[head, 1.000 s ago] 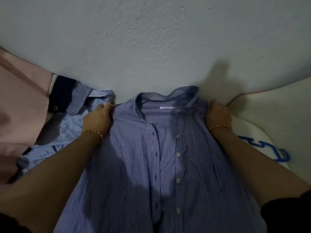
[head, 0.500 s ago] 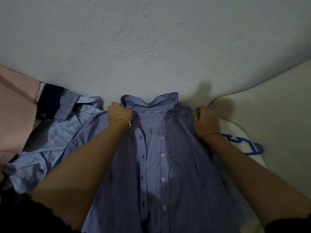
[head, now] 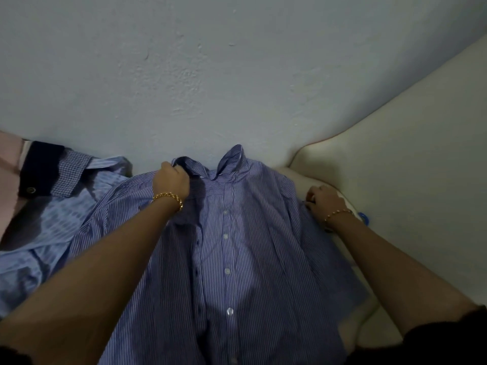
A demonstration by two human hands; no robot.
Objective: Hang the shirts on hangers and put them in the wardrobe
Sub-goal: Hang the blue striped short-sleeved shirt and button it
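A blue-and-white striped shirt point(head: 253, 248) lies face up in front of me, buttoned, with its collar toward the wall. My left hand point(head: 171, 181) grips the left side of the collar. My right hand point(head: 322, 200) holds the right shoulder edge of the shirt with curled fingers. A blue hanger point(head: 364, 216) peeks out just past my right wrist, mostly hidden. A lighter blue shirt point(head: 52, 227) lies crumpled to the left.
A pale wall point(head: 210, 75) rises straight ahead. A cream cushioned surface point(head: 408, 167) curves up on the right. At far left lie a pink cloth point(head: 8, 185) and a dark navy piece with a checked collar point(head: 42, 172).
My left hand has moved from the shirt's left shoulder inward to the collar. My right hand slid outward along the right shoulder. The hanger is now mostly covered.
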